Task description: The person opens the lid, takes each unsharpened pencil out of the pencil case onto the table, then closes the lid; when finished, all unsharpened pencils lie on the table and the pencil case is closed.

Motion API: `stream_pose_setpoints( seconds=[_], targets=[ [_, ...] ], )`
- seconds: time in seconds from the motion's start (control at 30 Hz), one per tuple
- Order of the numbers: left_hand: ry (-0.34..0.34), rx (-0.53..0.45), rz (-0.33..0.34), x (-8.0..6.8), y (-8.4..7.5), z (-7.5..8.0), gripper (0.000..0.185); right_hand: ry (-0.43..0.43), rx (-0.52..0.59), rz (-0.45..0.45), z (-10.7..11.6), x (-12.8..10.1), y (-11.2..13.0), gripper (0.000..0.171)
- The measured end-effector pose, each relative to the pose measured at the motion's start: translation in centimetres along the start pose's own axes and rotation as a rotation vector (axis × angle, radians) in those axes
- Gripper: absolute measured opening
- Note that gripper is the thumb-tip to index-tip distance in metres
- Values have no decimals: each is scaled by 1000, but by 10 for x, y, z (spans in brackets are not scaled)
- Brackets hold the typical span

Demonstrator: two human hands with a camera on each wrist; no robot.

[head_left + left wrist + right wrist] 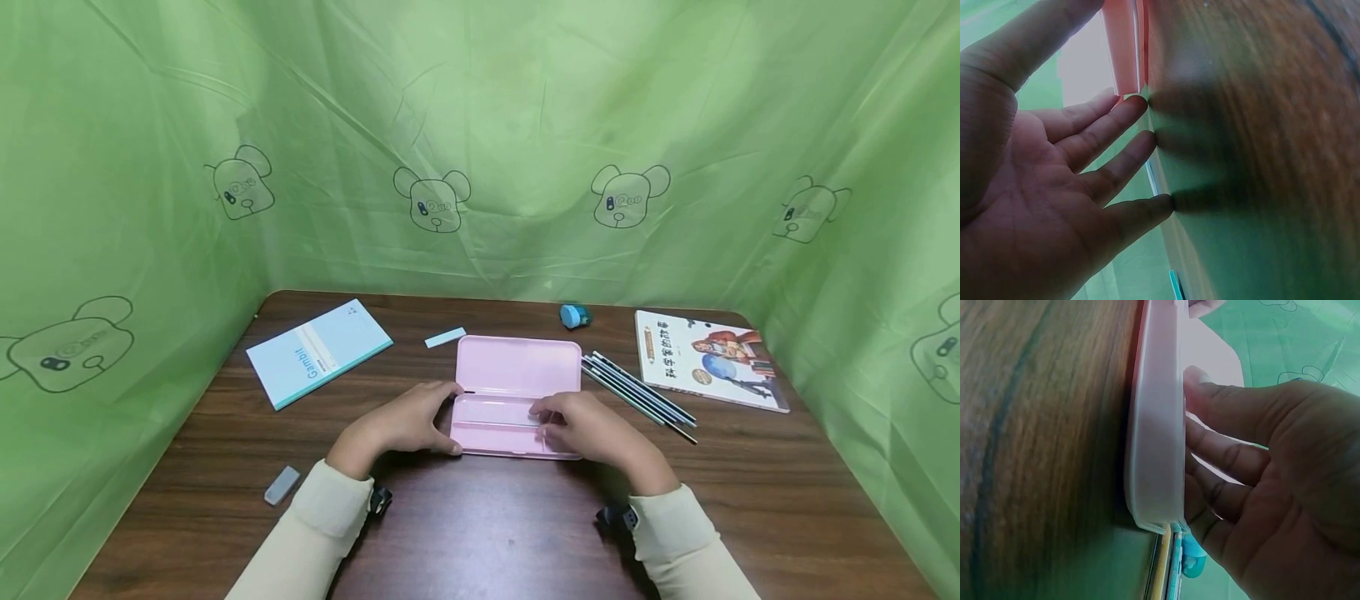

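Note:
An open pink pencil case (pixel 517 367) lies on the table, its lid tipped back and its tray split lengthwise by a divider. My left hand (pixel 408 421) holds the case's left end, thumb at the front corner and index finger at the hinge side. The other fingers of that hand (pixel 1066 169) stretch along the tabletop beside it. Over the right part of the tray is my right hand (pixel 588 429), its fingers bent down inside. The right wrist view shows that hand (pixel 1260 469) behind the case's front wall, which hides the fingertips. A pale strip lies in the rear compartment.
Several pencils (pixel 637 390) lie right of the case, near a picture-covered book (pixel 708 362). Behind stands a blue pencil sharpener (pixel 574 316). To the left are a light blue notebook (pixel 318 354), a small pale blue strip (pixel 446 337) and a grey eraser (pixel 282 485). Green curtains enclose the table.

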State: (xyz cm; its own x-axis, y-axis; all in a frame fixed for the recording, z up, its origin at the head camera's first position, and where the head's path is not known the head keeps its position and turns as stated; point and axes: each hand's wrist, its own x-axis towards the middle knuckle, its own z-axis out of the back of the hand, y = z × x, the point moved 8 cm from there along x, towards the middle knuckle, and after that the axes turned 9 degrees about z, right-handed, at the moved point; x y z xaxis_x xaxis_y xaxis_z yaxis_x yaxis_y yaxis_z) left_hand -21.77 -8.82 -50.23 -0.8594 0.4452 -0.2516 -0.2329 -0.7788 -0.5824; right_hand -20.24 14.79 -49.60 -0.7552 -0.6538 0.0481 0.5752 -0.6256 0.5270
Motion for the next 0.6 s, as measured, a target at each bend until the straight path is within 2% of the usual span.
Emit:
stream_pose_setpoints(
  seconds=[0.23, 0.6],
  targets=[
    [5, -5, 3, 0, 2, -1, 81, 35, -9, 19, -5, 2, 2, 20],
    [7, -5, 3, -1, 0, -1, 80, 69, 42, 0, -8, 2, 2, 32]
  ],
)
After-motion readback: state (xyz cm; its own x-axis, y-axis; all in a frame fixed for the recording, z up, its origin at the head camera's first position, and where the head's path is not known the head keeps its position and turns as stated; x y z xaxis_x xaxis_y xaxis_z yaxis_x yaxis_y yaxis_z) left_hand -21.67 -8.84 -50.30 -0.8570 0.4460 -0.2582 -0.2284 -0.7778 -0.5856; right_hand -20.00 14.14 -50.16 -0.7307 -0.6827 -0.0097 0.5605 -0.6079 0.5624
